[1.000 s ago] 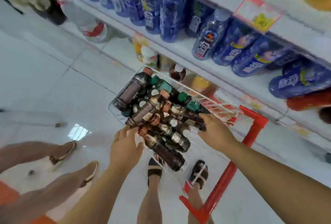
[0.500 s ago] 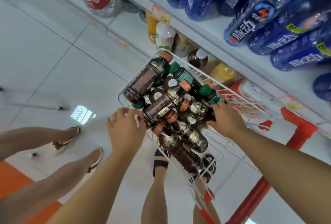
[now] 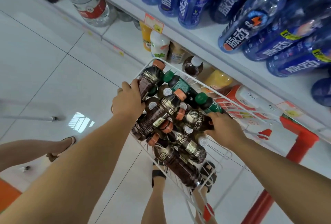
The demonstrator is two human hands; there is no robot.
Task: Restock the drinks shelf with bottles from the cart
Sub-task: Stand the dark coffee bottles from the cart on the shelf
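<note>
Lifting these should feel weighty, since the bottles look full, and their glossy plastic sleeves are probably slick. Your left hand (image 3: 128, 101) wraps the orange-capped dark bottle (image 3: 149, 80) at the far corner of the wire cart (image 3: 247, 114). Your right hand (image 3: 224, 130) curls round a labelled dark bottle (image 3: 197, 119) mid-pile. The rest lie jumbled in the cart beside the shelf (image 3: 211, 32). Take each bottle round its stiff, rounded body, not the cap — neighbours may roll.

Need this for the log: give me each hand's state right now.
Left hand: curled round the orange-capped bottle lying farthest left.
Right hand: grips a dark labelled bottle.
</note>
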